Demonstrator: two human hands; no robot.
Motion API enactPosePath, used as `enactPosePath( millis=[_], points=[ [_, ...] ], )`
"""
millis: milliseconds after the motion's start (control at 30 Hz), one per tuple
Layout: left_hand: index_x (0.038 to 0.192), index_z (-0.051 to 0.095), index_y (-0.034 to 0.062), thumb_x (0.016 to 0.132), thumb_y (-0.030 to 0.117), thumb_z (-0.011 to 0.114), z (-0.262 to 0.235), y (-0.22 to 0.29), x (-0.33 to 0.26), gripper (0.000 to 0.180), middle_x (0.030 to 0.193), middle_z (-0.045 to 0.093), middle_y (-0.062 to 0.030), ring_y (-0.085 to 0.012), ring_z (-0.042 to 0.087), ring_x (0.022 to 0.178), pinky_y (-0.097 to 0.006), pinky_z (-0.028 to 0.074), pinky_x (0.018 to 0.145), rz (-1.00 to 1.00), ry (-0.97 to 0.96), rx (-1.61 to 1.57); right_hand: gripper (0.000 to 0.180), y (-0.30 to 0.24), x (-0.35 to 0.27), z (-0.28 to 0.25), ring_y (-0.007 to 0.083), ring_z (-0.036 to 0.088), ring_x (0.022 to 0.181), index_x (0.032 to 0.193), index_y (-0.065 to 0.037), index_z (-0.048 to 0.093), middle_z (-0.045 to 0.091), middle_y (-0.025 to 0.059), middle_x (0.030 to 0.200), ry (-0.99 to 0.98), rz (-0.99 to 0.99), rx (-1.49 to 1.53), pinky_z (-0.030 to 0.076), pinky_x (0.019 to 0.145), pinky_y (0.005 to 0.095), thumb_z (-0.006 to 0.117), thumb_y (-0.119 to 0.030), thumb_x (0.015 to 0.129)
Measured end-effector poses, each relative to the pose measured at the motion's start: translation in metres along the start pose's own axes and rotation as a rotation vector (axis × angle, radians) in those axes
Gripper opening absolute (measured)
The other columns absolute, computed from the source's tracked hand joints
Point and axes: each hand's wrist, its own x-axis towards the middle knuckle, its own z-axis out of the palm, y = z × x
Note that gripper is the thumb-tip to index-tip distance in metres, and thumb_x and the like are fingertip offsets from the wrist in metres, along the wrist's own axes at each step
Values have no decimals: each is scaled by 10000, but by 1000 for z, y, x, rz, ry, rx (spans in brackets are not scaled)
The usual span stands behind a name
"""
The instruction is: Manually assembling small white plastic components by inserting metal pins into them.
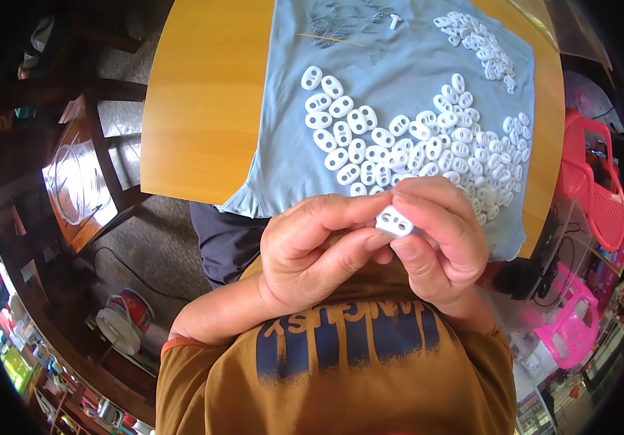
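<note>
Both hands meet close to my chest, at the near edge of the table. My left hand point(313, 250) and my right hand point(439, 239) pinch one small white plastic two-hole piece point(394, 222) between thumbs and fingertips. Just beyond the fingers, a large pile of the same white oval two-hole pieces point(413, 148) lies spread on a light blue cloth point(286, 145). A second, smaller heap of white pieces point(480, 42) sits at the cloth's far right. Several small grey metal parts point(341, 22) lie at the cloth's far edge.
The cloth covers a round wooden table point(196, 109). Pink plastic chairs point(595, 196) stand to the right. A dark wooden chair point(84, 167) with a clear bag stands to the left, and a red and white spool point(125, 315) sits on the floor.
</note>
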Motion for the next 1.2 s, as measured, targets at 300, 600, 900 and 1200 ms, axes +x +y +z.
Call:
enactPosePath(
  millis=[300, 600, 900, 1200],
  points=[
    [1074, 547, -60, 815, -37, 574, 2, -2, 0, 262, 848, 623, -112, -125, 629, 697, -210, 503, 595, 16, 1, -19, 274, 3, 2, -2, 180, 562, 707, 1039, 45, 578, 590, 106, 894, -24, -40, -38, 448, 595, 265, 616, -27, 777],
    [1074, 539, -65, 821, -37, 567, 2, 0, -2, 256, 863, 620, -105, -109, 617, 690, -202, 501, 595, -21, 15, -32, 267, -2, -1, 0, 158, 557, 694, 1060, 48, 566, 584, 116, 905, -13, 28, 24, 444, 580, 255, 590, -23, 804],
    [1096, 514, -58, 826, -42, 558, 8, 2, -1, 274, 904, 616, -95, -88, 588, 704, -196, 490, 616, -89, 45, -116, 270, 2, -4, 3, 120, 542, 628, 1087, 54, 552, 572, 120, 919, 28, 94, 165, 434, 559, 221, 560, -22, 828],
    [1101, 501, -49, 845, -27, 537, 8, 9, 8, 260, 922, 606, -86, -93, 569, 775, -211, 477, 690, -157, 53, -294, 291, 3, 0, 5, 129, 552, 655, 1095, 47, 550, 570, 116, 927, 54, 154, 199, 436, 593, 231, 576, -21, 813]
  ],
)
